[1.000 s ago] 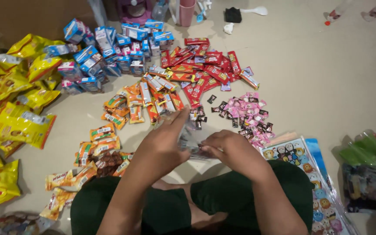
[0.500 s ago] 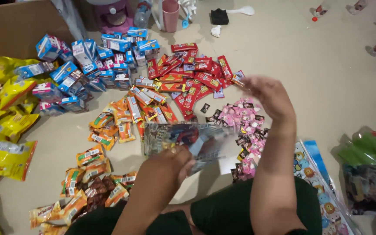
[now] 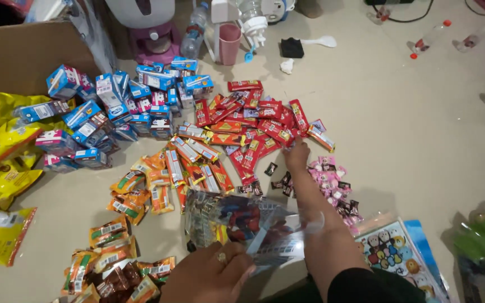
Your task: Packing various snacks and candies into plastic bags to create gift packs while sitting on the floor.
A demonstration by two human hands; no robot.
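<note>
L hand (image 3: 214, 275) clamped on clear printed plastic bag (image 3: 242, 224), mouth open. R hand (image 3: 297, 154) fingers together at red snack wrappers (image 3: 265, 123) on floor; grip unclear. Step: bag-filling, judged. Next needs firm pick.

Left hand (image 3: 214, 275) grips a clear printed bag (image 3: 248, 221); right hand (image 3: 297, 154) touches red wrappers (image 3: 259, 120).

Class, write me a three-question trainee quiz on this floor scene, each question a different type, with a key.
1. True or false: the right hand reaches into the red snack packets.
2. What does the left hand hold? A) a blue carton B) a clear printed bag C) a cup
3. Fill in: the blue cartons lie beside a cardboard ____.

Key: 1 true; 2 B; 3 box.
</note>
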